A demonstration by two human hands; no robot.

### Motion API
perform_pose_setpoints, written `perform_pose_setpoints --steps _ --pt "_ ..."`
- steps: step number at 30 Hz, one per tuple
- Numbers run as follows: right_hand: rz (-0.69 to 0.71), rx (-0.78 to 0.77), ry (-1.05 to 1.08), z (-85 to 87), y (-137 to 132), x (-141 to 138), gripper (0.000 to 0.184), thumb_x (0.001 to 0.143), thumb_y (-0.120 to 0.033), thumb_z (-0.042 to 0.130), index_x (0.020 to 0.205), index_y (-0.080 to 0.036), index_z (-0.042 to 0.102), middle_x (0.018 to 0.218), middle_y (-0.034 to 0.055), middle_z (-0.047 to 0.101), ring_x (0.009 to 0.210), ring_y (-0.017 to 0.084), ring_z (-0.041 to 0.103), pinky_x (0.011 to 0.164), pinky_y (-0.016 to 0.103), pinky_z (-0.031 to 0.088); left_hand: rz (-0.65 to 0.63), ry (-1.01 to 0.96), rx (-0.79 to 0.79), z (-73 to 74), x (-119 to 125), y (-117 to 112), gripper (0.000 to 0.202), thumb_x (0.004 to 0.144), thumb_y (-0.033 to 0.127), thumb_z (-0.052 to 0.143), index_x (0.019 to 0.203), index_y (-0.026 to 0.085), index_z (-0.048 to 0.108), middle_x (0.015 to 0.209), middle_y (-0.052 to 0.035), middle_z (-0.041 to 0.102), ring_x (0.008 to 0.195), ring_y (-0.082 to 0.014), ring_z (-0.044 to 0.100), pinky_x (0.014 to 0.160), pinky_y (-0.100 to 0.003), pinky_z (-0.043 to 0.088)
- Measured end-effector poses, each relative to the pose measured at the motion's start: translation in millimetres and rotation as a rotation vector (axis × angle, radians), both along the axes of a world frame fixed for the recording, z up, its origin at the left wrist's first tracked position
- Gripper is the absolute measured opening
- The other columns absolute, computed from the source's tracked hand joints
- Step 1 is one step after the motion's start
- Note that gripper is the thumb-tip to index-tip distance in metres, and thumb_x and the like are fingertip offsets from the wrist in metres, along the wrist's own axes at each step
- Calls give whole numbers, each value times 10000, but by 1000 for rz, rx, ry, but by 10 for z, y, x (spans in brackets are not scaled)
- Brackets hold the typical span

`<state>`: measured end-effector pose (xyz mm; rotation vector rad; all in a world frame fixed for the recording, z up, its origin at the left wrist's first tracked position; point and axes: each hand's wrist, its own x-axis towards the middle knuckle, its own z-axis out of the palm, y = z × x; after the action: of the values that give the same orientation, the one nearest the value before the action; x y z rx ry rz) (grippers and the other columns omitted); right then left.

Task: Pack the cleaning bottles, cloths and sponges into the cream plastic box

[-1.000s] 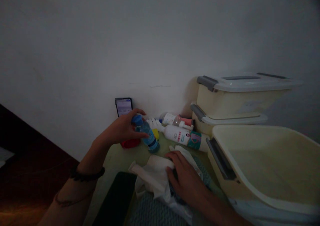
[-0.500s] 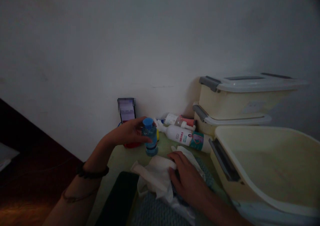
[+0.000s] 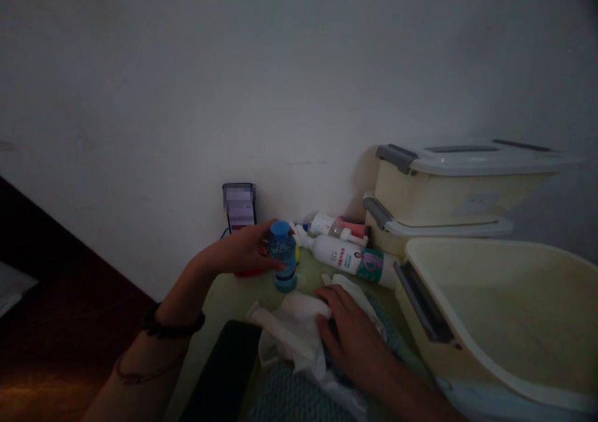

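Note:
My left hand (image 3: pixel 250 248) is closed around a small clear-blue bottle (image 3: pixel 286 279) with a blue cap (image 3: pixel 280 228). The bottle stands upright, its base at the light green tabletop. To its right, my right hand (image 3: pixel 348 322) lies over a crumpled white cloth (image 3: pixel 292 328), fingers stretched and thumb apart from them. The cloth's underside and part of its far end are hidden by that hand. Beneath the cloth is a grey-blue knitted or textured fabric (image 3: pixel 289 391).
A phone (image 3: pixel 240 207) leans by the wall. Behind the bottle lie a white spray bottle (image 3: pixel 343 254) and a clear labelled bottle (image 3: pixel 322 224). Cream lidded boxes (image 3: pixel 420 192) are stacked at right, with an uncovered box (image 3: pixel 471 347) in front. A dark object (image 3: pixel 224 372) lies near me.

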<state>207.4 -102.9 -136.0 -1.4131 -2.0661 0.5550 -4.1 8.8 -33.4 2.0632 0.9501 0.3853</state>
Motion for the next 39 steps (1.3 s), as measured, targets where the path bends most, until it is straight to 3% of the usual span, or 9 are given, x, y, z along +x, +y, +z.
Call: perform_pose_setpoints --steps 23,39 --pt "4 3 -20 5 -5 -6 291 850 -114 430 1131 -124 505 1087 132 561 1020 242 529 900 432 443 5 22 -20 -20 14 0 549 697 310 719 1168 174 472 1087 -84 658 1004 -241 630 892 -395 479" --pt "-1 -1 -35 -4 -7 4 291 856 -125 427 1139 -127 494 1108 134 553 1054 248 516 921 434 432 37 123 54 -69 51 8 637 661 317 734 1231 207 473 1125 -86 641 961 -240 638 856 -378 491"
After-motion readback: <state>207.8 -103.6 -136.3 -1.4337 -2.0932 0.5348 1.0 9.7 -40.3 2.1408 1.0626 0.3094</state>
